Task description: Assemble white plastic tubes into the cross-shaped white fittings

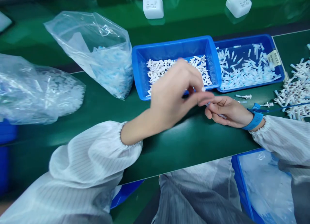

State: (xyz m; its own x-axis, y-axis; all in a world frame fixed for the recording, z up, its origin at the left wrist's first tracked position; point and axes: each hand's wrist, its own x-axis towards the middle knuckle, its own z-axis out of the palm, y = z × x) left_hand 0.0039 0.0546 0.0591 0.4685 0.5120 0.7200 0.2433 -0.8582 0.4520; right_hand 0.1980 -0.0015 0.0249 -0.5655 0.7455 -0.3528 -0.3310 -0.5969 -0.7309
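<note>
I see two bare hands meeting just right of the middle of the frame, above a green table (184, 149). The left hand (176, 91), slightly blurred, reaches in from the lower left with its fingers curled; thumb and forefinger are drawn nearly together on a small white piece (203, 88). The right hand (227, 111), coming from the right edge, is half closed, palm partly up, its fingers folded around a slim pale tube (221, 116) whose other end shows beside the left thumb. Motion blur and overlapping fingers mean I cannot tell whether piece and tube touch.

A blue band (253, 121) circles the right wrist; both arms wear white striped sleeves.

Behind the left hand, at upper centre, a blue bin (136, 59) holds many white fittings. Beside it, upper right, a shallower blue tray (278, 76) holds pale blue-and-white tubes and bears a label. A heap of assembled pieces (299, 90) lies at the right edge, with a few loose ones near the right wrist. At upper left stands an open clear bag (113, 69) of bluish parts; another clear bag (43, 91) lies at the left edge.
</note>
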